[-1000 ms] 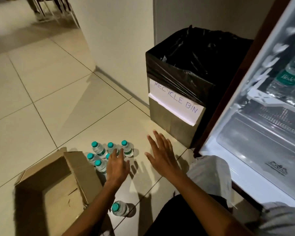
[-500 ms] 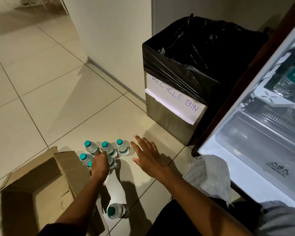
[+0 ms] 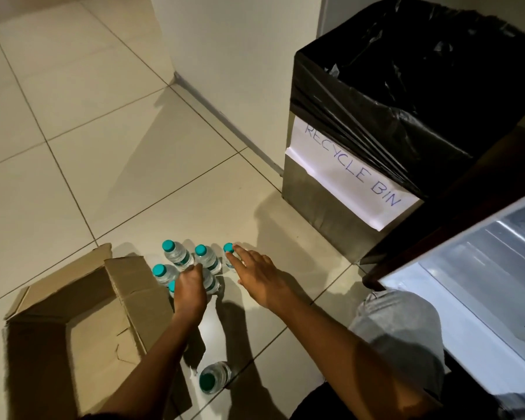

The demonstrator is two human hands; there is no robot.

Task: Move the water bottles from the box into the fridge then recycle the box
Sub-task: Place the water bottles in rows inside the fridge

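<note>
Pale floor tiles (image 3: 73, 153) with dark grout lines fill most of the view, meeting a white wall (image 3: 240, 56) whose corner juts out at the top. Low on the left, a cardboard box (image 3: 82, 322) lies on the floor with its flaps spread open and its inside in shadow. Just beside its right flap stands a tight cluster of water bottles (image 3: 191, 265) with teal caps, upright on the tiles. The left hand (image 3: 190, 291) reaches into the near side of that cluster, its grip curled around one bottle (image 3: 210, 280) so that the fingers hide the cap. The right hand (image 3: 256, 275) hovers flat beside it with the fingers straight and spread, holding nothing; its fingertips are at the rightmost bottle (image 3: 229, 257), though actual contact cannot be told. Apart from the cluster, nearer the person, a single bottle (image 3: 215, 376) sits alone on the floor between the two forearms. Against the wall on the right is a bin (image 3: 322, 213) lined with a black bag (image 3: 406, 86) and bearing a white paper sign (image 3: 350, 174) that reads RECYCLE BIN. At the far right the fridge (image 3: 473, 286) stands open, its pale, lit interior showing. A grey-clad knee (image 3: 397, 331) juts out in front of it.
</note>
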